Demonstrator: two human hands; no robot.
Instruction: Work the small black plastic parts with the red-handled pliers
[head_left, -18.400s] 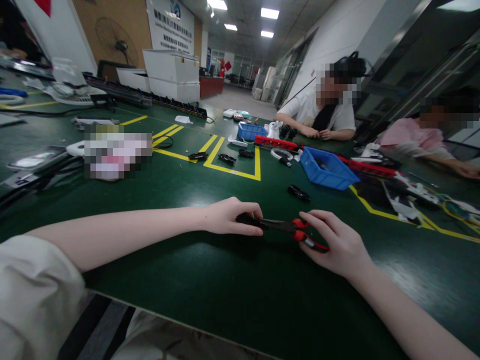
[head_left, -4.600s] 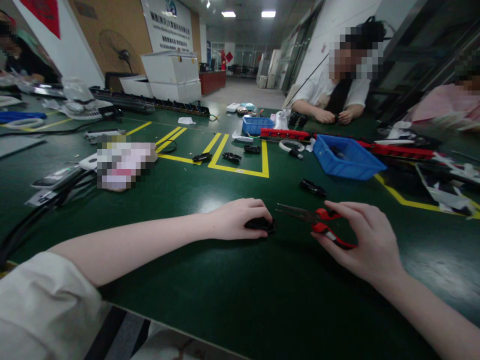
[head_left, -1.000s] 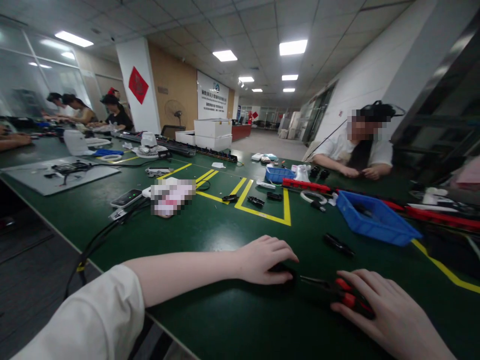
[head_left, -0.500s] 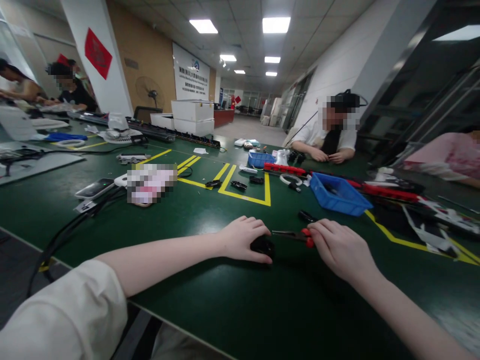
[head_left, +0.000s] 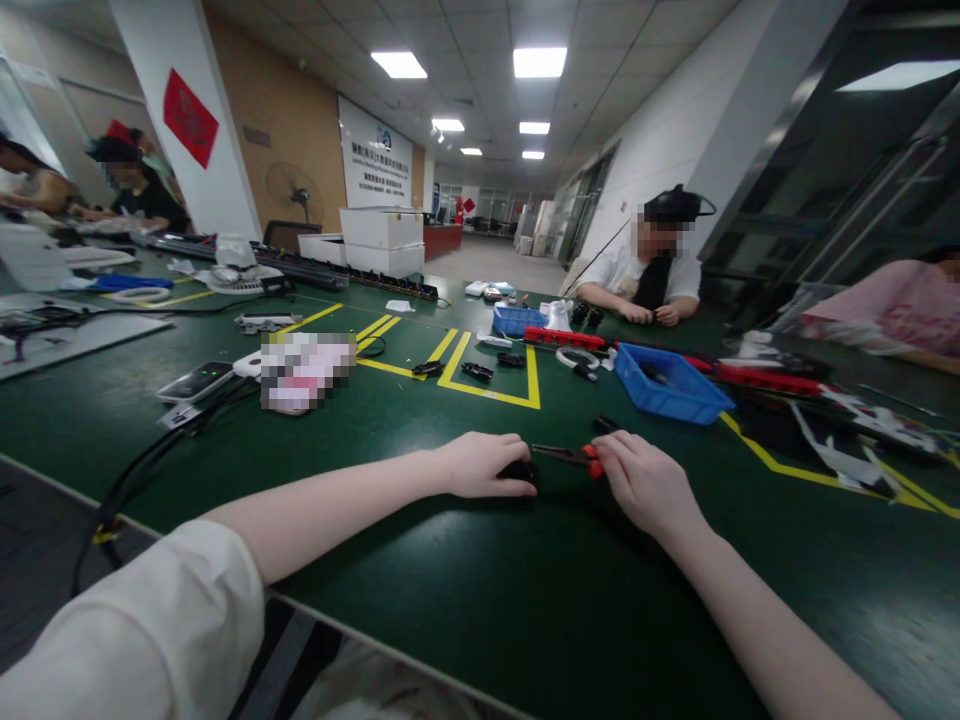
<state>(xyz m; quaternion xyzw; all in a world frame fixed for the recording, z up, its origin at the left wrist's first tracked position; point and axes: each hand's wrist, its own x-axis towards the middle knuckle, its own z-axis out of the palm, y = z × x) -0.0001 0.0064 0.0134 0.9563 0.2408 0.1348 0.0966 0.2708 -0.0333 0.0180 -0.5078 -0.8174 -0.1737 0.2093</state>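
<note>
My left hand (head_left: 491, 465) is closed around a small black part (head_left: 523, 474) on the green table, with the thumb on its near side and the fingers over its far side. Most of that part is hidden, so its kind does not show. My right hand (head_left: 646, 478) grips red-handled long-nose pliers (head_left: 591, 460). Their thin jaws point left and end close to the black part; whether they touch it I cannot tell. Just beyond my right hand lies another dark piece (head_left: 606, 426), partly covered by it.
Several small black parts, one a dark clip-like piece (head_left: 478, 371), lie by yellow tape lines (head_left: 489, 396). A blue bin (head_left: 667, 395) stands at right. Phone (head_left: 304, 375), cables (head_left: 201, 425) and a black device (head_left: 196, 381) are at left. A co-worker (head_left: 652, 270) sits across the table.
The black part in my left hand and the pliers in my right hand have shifted slightly up and left in view. The left thumb now sits nearer the fingers.
</note>
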